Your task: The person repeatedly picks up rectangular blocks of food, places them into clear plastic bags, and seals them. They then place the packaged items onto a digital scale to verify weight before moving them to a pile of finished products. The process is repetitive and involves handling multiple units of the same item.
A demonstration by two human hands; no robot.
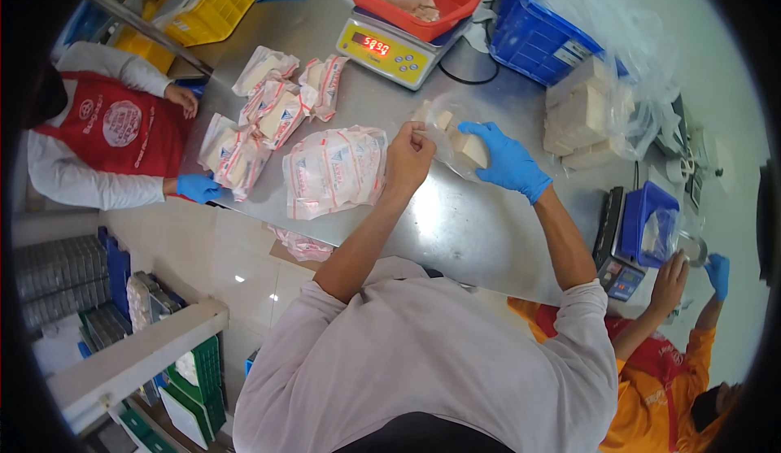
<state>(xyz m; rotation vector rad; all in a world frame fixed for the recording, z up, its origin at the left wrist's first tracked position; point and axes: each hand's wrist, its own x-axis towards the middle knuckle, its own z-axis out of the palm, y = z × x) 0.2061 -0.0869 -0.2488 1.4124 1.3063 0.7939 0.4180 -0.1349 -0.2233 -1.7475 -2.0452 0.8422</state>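
Note:
My right hand (509, 163), in a blue glove, is closed around a pale block (473, 150) partly inside a clear plastic bag (448, 154). At the left edge of that bag, my bare left hand (412, 157) has its fingers curled and seems to pinch the plastic. More pale pieces show within the bag. To the left lies a large printed plastic package (335, 171), with several smaller printed packages (284, 117) of pale contents beyond it. A digital scale (390, 50) with a lit display stands farther back and carries a red tray (448, 8) with a plastic bag and pale pieces.
A stack of pale blocks (576, 111) under clear plastic stands right, beside a blue crate (537, 32). A co-worker in a red apron (134, 130) stands left; another in orange (647, 398) works at a second scale (616, 270) at right. Yellow crates (213, 8) are at back left.

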